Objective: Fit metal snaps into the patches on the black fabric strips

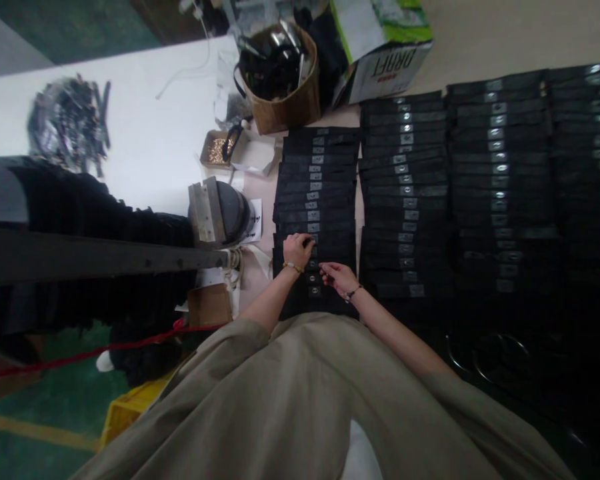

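Note:
My left hand [297, 251], with a beaded bracelet, is over the nearest column of overlapping black fabric pieces [293, 180]. Its fingers are closed at the row of small shiny labels [313, 196]; what they pinch is too small to name. To its right and slightly closer to me, my right hand [338, 276] holds its thumb and fingers pressed together above the same column. Anything between them cannot be made out. Just below the fingers, labels with light round marks [314, 291] show on the black pieces.
More columns of black pieces [405, 180] spread to the right. On the left stand a small box of brass-coloured bits [217, 149], a round dark object with a metal block [207, 210] and a grey bar [100, 257]. A brown basket [280, 110] and printed carton [387, 70] sit behind.

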{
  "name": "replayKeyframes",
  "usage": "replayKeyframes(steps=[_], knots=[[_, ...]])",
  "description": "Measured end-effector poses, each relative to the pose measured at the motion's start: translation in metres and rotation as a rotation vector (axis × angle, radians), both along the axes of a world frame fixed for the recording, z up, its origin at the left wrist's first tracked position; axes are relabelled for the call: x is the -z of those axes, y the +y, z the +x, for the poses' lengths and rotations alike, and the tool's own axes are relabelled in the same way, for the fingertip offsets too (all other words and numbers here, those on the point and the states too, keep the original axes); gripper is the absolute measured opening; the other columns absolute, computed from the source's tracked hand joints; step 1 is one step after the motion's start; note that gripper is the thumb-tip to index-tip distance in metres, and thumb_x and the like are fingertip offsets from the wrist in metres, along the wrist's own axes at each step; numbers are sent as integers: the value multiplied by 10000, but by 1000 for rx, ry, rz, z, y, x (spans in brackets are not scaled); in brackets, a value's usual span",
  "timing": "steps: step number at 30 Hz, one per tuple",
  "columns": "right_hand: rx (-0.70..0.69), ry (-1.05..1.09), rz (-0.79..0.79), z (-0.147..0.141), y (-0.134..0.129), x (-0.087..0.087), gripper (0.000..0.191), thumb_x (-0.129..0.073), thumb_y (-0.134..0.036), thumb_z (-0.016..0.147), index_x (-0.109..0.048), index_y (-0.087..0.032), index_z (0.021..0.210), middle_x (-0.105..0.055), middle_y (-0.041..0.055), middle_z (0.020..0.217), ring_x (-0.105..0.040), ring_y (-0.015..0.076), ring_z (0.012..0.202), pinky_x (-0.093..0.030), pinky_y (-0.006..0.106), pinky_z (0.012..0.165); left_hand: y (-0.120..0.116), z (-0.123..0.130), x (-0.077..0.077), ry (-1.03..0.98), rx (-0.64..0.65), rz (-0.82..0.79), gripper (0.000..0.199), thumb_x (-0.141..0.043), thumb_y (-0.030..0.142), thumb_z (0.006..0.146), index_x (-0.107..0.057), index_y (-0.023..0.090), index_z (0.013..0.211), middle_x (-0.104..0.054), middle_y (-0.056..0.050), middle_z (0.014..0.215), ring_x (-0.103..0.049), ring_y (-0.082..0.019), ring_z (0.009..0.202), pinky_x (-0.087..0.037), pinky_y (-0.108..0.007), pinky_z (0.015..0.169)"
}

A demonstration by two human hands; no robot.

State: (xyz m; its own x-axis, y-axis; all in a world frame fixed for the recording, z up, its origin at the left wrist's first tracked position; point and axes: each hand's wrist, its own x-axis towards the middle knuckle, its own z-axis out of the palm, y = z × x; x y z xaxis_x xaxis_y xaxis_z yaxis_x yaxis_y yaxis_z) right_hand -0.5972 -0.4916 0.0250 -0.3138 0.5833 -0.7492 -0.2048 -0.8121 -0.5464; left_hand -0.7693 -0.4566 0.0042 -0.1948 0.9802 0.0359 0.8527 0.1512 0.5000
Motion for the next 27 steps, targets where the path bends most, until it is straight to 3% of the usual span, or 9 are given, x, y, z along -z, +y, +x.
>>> replayKeyframes(steps=[7,12,18,20,24,27], knots=[[27,40,-11,3,0,-2,154,-822,-202,723,-750,-159,852,-699,11,693,-600,76,524,-515,178,470,1,3,-2,24,-36,-48,173,-649,379,906,-717,228,957,-715,-70,996,-598,-247,976,-420,-390,847],[35,78,-30,6,0,-2,187,-774,-107,727,-749,-165,903,-741,35,776,-652,95,593,-548,192,521,1,-2,-3,3,22,28,241,-658,355,897,-709,249,1108,-717,-58,1003,-600,-229,951,-432,-364,836],[44,58,-42,3,1,-3,172,-756,-86,744,-743,-168,895,-752,45,807,-667,105,627,-546,202,534,2,-5,-11,-8,67,26,199,-604,343,935,-757,239,1008,-718,-67,978,-600,-220,946,-453,-365,875],[64,53,-48,3,2,-3,176,-769,-99,729,-742,-170,889,-753,44,808,-663,105,626,-530,199,523,-3,-6,-20,-51,163,37,239,-589,368,945,-752,233,1056,-718,-72,1003,-607,-216,974,-462,-363,903],[99,38,-17,2,1,-1,207,-818,-143,651,-744,-166,843,-732,20,732,-612,85,561,-397,156,418,-22,-10,-36,-125,630,-86,255,-610,395,932,-748,289,1119,-729,-42,977,-646,-187,941,-497,-319,864],[75,22,42,-1,-2,1,240,-831,-178,616,-755,-155,842,-719,15,697,-568,70,524,-323,154,390,-30,-12,-43,-57,687,-200,243,-643,370,912,-749,317,1125,-744,-27,973,-664,-192,943,-510,-308,841]])
